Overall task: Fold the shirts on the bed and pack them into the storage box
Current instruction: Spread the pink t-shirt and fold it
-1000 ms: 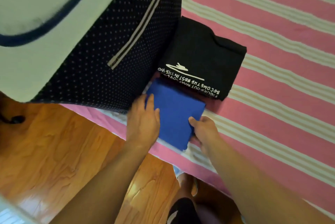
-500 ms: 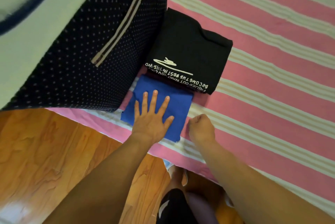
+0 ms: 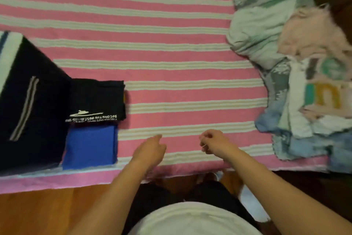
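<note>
Blue shirt folded and let go; both hands free over the bed.

The folded blue shirt [image 3: 90, 146] lies flat at the near edge of the bed [image 3: 171, 48], touching the folded black shirt [image 3: 97, 99] behind it and just beside the dark dotted storage box [image 3: 32, 105] on its left. Half a second ago the left hand pressed flat on the blue shirt; now the left hand [image 3: 150, 151] has come away and hovers beside it to the right, fingers loosely curled, holding nothing. The right hand [image 3: 214, 142] hovers near it, fingers curled in, apparently empty too. The view has swung right to a heap of unfolded clothes [image 3: 297, 82], well apart from the folded pair. This fold looks finished, neither shirt is in the box yet, and the heap is probably next.
</note>
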A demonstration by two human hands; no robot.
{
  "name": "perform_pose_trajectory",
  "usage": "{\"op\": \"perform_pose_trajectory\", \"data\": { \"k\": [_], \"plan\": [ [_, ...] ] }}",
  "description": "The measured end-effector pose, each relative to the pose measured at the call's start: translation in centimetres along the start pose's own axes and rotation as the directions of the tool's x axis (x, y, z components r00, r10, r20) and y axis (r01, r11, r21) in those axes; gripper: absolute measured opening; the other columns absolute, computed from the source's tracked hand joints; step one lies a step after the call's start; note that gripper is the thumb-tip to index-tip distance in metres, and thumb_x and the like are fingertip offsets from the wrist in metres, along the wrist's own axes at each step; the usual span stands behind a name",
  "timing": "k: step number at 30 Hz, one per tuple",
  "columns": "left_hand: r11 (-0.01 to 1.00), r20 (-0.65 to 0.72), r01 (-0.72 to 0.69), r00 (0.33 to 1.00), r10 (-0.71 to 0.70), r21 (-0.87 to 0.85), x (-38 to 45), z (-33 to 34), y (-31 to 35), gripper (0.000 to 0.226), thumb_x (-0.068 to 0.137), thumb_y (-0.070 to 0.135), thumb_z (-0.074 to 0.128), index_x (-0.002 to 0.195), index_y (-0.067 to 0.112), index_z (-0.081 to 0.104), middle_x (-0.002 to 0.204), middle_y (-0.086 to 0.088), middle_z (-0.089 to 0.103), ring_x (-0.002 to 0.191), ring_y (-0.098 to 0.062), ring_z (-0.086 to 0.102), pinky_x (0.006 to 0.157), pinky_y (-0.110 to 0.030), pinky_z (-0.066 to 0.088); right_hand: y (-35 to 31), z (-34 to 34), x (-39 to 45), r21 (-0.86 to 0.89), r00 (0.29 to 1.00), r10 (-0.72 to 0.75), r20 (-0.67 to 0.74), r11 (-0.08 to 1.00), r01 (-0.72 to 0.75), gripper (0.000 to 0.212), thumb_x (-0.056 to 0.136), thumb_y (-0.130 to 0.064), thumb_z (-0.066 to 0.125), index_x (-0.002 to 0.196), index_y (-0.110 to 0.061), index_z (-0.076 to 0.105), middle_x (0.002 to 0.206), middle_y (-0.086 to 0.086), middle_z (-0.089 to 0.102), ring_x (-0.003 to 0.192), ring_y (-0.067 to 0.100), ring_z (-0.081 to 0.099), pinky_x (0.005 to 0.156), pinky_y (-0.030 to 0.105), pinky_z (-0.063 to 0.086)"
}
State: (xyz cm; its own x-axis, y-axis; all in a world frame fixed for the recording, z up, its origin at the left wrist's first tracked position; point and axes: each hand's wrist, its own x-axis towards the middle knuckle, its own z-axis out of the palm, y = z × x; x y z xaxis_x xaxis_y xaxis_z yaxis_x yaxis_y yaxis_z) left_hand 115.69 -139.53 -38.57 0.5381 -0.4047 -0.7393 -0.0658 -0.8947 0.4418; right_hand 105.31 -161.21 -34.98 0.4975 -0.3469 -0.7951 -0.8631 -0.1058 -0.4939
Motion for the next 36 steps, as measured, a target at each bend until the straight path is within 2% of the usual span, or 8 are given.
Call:
{"op": "perform_pose_trajectory", "data": {
  "k": [6, 13, 17, 19, 22, 26, 32, 36],
  "plan": [
    [0.947, -0.062, -0.218, 0.976, 0.21, -0.234, -0.8, 1.0, 20.7, 0.033, 0.104, 0.039, 0.051, 0.135, 0.033, 0.059, 0.125, 0.008, 0.068, 0.101, -0.01, 0.067, 0.088, -0.035, 0.054, 7.1, -15.2, -2.5, 0.324, 0.984, 0.008, -0.177, 0.945, 0.051, 0.02, 0.101, -0.006, 0.048, 0.09, -0.01, 0.064, 0.087, 0.015, 0.065, 0.066, 0.018, 0.059, 0.061, 0.03, 0.048],
    [0.853, 0.042, -0.069, 0.993, 0.106, -0.517, -1.2, 8.3, 35.5, 0.014, 0.1, 0.02, 0.06, 0.11, 0.021, 0.071, 0.103, -0.003, 0.077, 0.096, -0.026, 0.073, 0.094, -0.044, 0.055, 14.2, -27.3, 0.8, 0.129, 0.993, 0.043, -0.113, 0.991, -0.028, 0.022, 0.098, -0.012, 0.045, 0.077, -0.015, 0.053, 0.076, 0.01, 0.052, 0.069, 0.022, 0.053, 0.061, 0.031, 0.04],
    [0.88, 0.018, -0.059, 0.997, 0.076, -0.471, -0.2, 9.9, 38.7, 0.016, 0.103, 0.023, 0.057, 0.111, 0.023, 0.071, 0.103, 0.001, 0.076, 0.094, -0.022, 0.073, 0.092, -0.041, 0.057, 17.6, -35.5, 4.7, 0.089, 0.943, 0.046, -0.331, 0.996, -0.017, 0.021, 0.095, -0.012, 0.054, 0.112, -0.016, 0.065, 0.103, 0.001, 0.061, 0.1, 0.024, 0.06, 0.083, 0.034, 0.051],
    [0.881, 0.005, -0.037, 0.999, 0.045, -0.471, 0.2, 9.9, 39.1, 0.016, 0.103, 0.022, 0.056, 0.11, 0.023, 0.071, 0.102, 0.001, 0.077, 0.093, -0.021, 0.074, 0.088, -0.038, 0.058, 19.9, -39.2, 6.9, 0.301, 0.919, 0.114, -0.378, 0.953, 0.006, 0.025, 0.093, -0.009, 0.061, 0.117, -0.012, 0.068, 0.11, 0.001, 0.068, 0.106, 0.026, 0.064, 0.084, 0.036, 0.052],
    [0.879, -0.001, 0.001, 1.0, -0.001, -0.476, 0.9, 9.9, 38.9, 0.016, 0.104, 0.022, 0.056, 0.111, 0.021, 0.071, 0.102, -0.001, 0.077, 0.093, -0.022, 0.074, 0.083, -0.035, 0.056, 21.3, -43.6, 9.0, 0.77, 0.907, 0.254, -0.336, 0.628, 0.109, 0.023, 0.094, -0.002, 0.056, 0.114, -0.005, 0.067, 0.098, 0.009, 0.075, 0.094, 0.027, 0.072, 0.071, 0.035, 0.056],
    [0.873, -0.045, 0.026, 0.998, -0.055, -0.487, 2.0, 10.0, 38.9, 0.017, 0.105, 0.02, 0.055, 0.111, 0.019, 0.071, 0.102, -0.002, 0.077, 0.093, -0.024, 0.074, 0.085, -0.038, 0.057, 22.8, -47.4, 12.0, 0.938, 0.867, 0.422, -0.265, 0.321, 0.131, 0.032, 0.099, -0.015, 0.051, 0.131, -0.01, 0.057, 0.117, 0.009, 0.064, 0.097, 0.02, 0.06, 0.088, 0.035, 0.055],
    [0.884, -0.044, -0.003, 0.999, -0.02, -0.467, 0.3, 10.0, 39.7, 0.02, 0.106, 0.022, 0.052, 0.114, 0.021, 0.07, 0.103, 0.0, 0.076, 0.093, -0.02, 0.074, 0.089, -0.039, 0.059, 17.9, -44.4, 6.4, 0.882, 0.735, 0.498, -0.46, 0.35, 0.315, 0.022, 0.096, -0.006, 0.053, 0.115, -0.006, 0.064, 0.106, 0.009, 0.068, 0.08, 0.023, 0.064, 0.052, 0.022, 0.052],
    [0.951, -0.113, -0.228, 0.972, 0.208, -0.209, -2.1, 10.6, 41.5, 0.018, 0.105, 0.028, 0.055, 0.118, 0.033, 0.065, 0.107, 0.014, 0.072, 0.098, -0.008, 0.07, 0.088, -0.029, 0.058, 14.0, -40.6, -0.9, 0.793, 0.79, 0.239, -0.565, 0.421, 0.44, 0.032, 0.089, 0.006, 0.053, 0.09, -0.017, 0.076, 0.11, 0.012, 0.071, 0.087, 0.022, 0.067, 0.08, 0.035, 0.057]
  ]
}}
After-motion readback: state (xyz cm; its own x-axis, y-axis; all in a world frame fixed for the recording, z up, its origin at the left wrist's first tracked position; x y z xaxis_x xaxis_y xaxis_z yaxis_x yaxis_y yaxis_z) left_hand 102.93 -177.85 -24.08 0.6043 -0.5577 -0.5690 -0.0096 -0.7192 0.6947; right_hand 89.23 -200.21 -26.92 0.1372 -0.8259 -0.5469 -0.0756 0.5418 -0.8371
